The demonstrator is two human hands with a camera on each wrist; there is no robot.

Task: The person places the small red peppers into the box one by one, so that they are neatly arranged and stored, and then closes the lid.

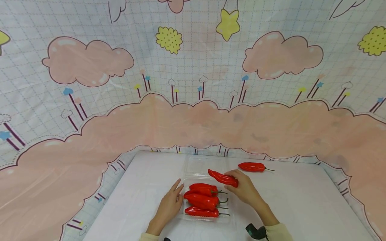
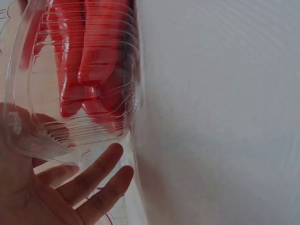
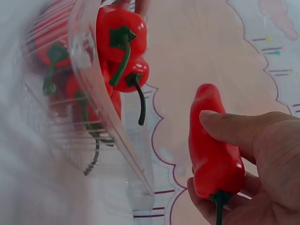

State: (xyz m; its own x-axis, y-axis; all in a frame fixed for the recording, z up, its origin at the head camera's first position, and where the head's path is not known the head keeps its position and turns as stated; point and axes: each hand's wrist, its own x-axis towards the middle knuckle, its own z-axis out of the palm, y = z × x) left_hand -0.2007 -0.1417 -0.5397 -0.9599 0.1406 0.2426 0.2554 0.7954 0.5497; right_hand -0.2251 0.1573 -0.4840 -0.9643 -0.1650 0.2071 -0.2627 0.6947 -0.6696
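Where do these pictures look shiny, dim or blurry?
Head view: brightest of the three, with small glints on the boxed peppers; left wrist view: dimmer, ribs of the clear container streaking the peppers behind them; right wrist view: left edge hazy, while the held pepper looks sharper.

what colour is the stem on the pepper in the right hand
Dark green; the held pepper shows its stem best in the right wrist view.

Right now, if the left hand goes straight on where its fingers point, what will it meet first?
Probably the clear plastic box; its side lies close to the left hand, though depth is unclear and they may be touching.
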